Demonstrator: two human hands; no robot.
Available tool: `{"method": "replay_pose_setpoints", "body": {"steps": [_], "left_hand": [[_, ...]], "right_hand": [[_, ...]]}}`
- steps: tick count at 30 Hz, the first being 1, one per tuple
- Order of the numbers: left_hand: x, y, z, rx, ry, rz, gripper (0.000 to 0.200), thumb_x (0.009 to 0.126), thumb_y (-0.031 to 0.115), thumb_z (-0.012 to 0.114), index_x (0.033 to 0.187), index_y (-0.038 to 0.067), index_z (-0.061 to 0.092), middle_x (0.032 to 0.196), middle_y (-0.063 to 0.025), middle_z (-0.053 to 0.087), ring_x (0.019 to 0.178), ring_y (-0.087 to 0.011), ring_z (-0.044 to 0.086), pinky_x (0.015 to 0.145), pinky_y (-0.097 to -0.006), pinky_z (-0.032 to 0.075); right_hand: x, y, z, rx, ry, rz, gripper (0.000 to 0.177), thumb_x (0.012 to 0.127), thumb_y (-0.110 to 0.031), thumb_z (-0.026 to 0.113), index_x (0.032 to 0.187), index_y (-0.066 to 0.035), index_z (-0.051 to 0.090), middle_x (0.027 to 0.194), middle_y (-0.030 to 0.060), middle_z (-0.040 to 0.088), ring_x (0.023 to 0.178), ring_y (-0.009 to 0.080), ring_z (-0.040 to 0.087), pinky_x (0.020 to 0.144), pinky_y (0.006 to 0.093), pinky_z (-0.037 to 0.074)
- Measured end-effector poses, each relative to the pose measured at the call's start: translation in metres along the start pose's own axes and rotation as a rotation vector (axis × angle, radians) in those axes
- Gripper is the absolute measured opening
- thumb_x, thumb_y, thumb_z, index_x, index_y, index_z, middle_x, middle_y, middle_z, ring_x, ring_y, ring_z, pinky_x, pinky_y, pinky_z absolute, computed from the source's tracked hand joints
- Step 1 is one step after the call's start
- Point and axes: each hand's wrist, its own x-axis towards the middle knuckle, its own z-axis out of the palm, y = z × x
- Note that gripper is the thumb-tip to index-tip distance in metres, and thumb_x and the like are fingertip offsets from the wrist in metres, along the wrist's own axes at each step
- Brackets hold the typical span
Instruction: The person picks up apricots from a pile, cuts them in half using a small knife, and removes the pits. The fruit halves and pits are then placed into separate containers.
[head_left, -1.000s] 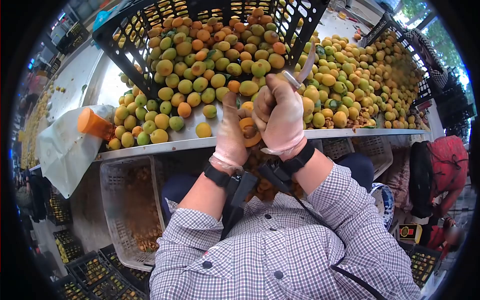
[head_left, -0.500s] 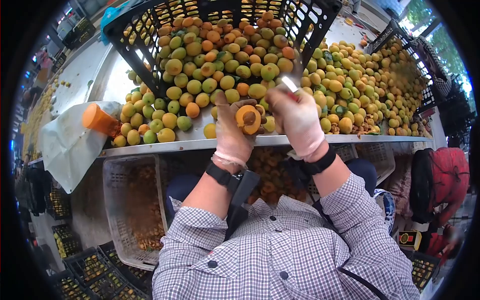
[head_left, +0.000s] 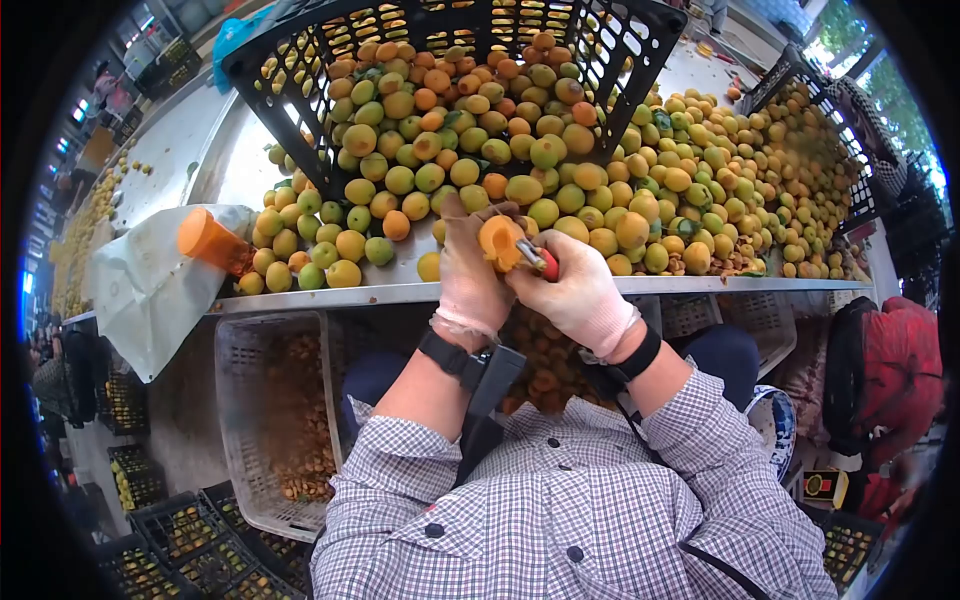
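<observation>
My left hand (head_left: 468, 275), in a stained pale glove, is closed around a cut-open apricot (head_left: 497, 238) with its orange flesh facing up. My right hand (head_left: 588, 292), gloved too, grips a small knife (head_left: 538, 257) with a red handle. Its metal blade reaches into the cut face of the apricot, and the fingers of both hands are close together there. Both hands are just above the front edge of the metal table (head_left: 390, 295). Right behind them, whole yellow, green and orange apricots (head_left: 520, 190) lie heaped, spilling out of a tipped black crate (head_left: 290, 130).
An orange cup (head_left: 208, 236) lies on a white plastic sheet (head_left: 145, 290) at the table's left. Below the table stand a white basket (head_left: 228, 400) of brown pits and a container of apricot pieces (head_left: 545, 350) between my legs. A person in red (head_left: 900, 370) is at right.
My right hand has come down and left, bringing the blurred raised knife into the apricot. The brown pit visible in the fruit before no longer shows; my left hand stays nearly in place.
</observation>
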Motion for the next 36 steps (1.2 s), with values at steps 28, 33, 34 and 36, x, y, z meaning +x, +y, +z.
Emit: {"method": "replay_pose_setpoints", "body": {"steps": [28, 33, 34, 36], "left_hand": [[-0.026, 0.034, -0.003, 1.098, -0.455, -0.134, 0.044, 0.095, 0.042, 0.059, 0.114, 0.004, 0.069, 0.098, -0.0052, 0.070, 0.089, -0.0130, 0.064, 0.075, -0.0263, 0.050], [-0.016, 0.068, -0.018, 0.916, 0.008, 0.106, 0.041, 0.097, 0.037, 0.055, 0.113, 0.001, 0.066, 0.095, -0.0062, 0.070, 0.086, -0.0158, 0.066, 0.068, -0.0270, 0.051], [-0.013, 0.076, -0.025, 0.965, 0.076, 0.159, 0.041, 0.097, 0.037, 0.056, 0.114, 0.001, 0.066, 0.095, -0.0062, 0.070, 0.087, -0.0158, 0.067, 0.069, -0.0270, 0.051], [-0.010, 0.093, -0.036, 1.024, 0.163, 0.229, 0.040, 0.096, 0.037, 0.057, 0.114, 0.001, 0.066, 0.096, -0.0062, 0.070, 0.088, -0.0157, 0.067, 0.069, -0.0270, 0.051]], "right_hand": [[-0.031, 0.048, -0.057, 0.425, 0.363, 0.256, 0.019, 0.090, -0.020, 0.069, 0.090, -0.002, 0.064, 0.064, -0.0007, 0.056, 0.044, 0.0069, 0.047, 0.040, 0.0230, 0.034], [-0.025, 0.052, -0.056, 0.248, 0.434, 0.216, 0.018, 0.094, -0.021, 0.065, 0.093, -0.004, 0.063, 0.062, -0.0008, 0.053, 0.041, 0.0067, 0.042, 0.036, 0.0225, 0.032], [-0.022, 0.059, -0.062, 0.277, 0.383, 0.242, 0.019, 0.093, -0.020, 0.066, 0.099, -0.002, 0.067, 0.062, 0.0001, 0.058, 0.040, 0.0079, 0.047, 0.038, 0.0226, 0.036], [-0.010, 0.060, -0.060, 0.357, 0.301, 0.141, 0.021, 0.093, -0.018, 0.064, 0.106, -0.002, 0.067, 0.063, 0.0017, 0.061, 0.040, 0.0101, 0.050, 0.038, 0.0227, 0.039]]}}
